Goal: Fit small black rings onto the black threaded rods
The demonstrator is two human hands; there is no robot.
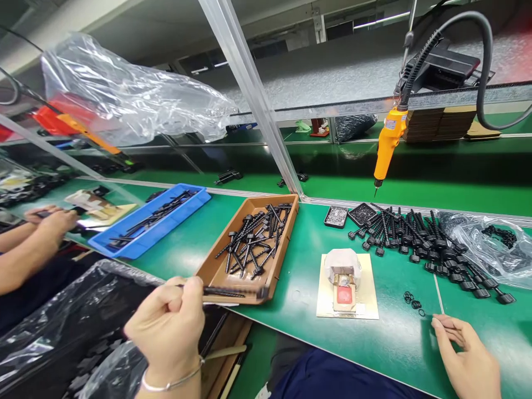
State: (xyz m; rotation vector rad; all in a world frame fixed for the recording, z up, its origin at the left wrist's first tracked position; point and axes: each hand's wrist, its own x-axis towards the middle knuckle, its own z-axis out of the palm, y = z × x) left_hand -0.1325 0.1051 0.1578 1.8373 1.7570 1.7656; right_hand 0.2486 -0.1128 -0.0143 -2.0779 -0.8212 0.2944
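Note:
My left hand (166,327) pinches a long black bolt (230,291) just above the near edge of a brown tray (208,274). That tray holds several similar black bolts (253,244) in a loose heap. My right hand (465,354) rests at the bench's front edge, its fingertips together, with nothing visible between them. Small black rubber rings (413,302) lie just up and left of those fingertips. Beyond them, several black bolts (411,238) stand in rows on the green bench (399,338).
A yellow electric screwdriver (388,141) hangs on a black cable above the bench. A cream pad (347,285) holds a white-wrapped object. A clear bag (486,244) lies at the right. At left, a co-worker's hands (52,221) work near a blue tray (141,235).

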